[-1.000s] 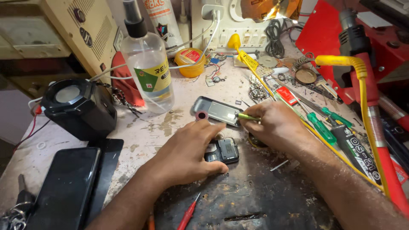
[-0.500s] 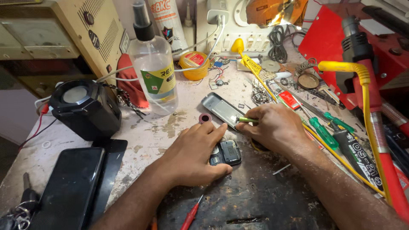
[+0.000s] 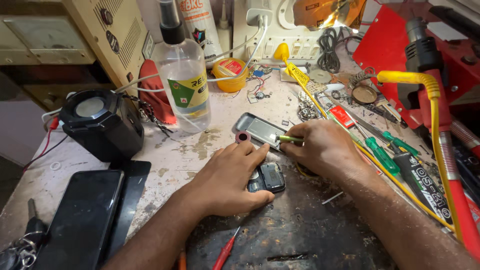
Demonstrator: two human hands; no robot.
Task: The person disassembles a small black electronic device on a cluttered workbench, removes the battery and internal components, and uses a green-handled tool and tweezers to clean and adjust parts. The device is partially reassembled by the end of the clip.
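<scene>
Phone (image 3: 266, 178), small and dark with its back off, is lying on the worn black mat (image 3: 300, 230). I'm pressing it flat under my left hand (image 3: 227, 175), fingers spread, while my right hand (image 3: 325, 150) is pinching a green tool (image 3: 290, 138) against the grey metal cover (image 3: 260, 130). Next move, I judge, needs a steady, precise tip.
</scene>
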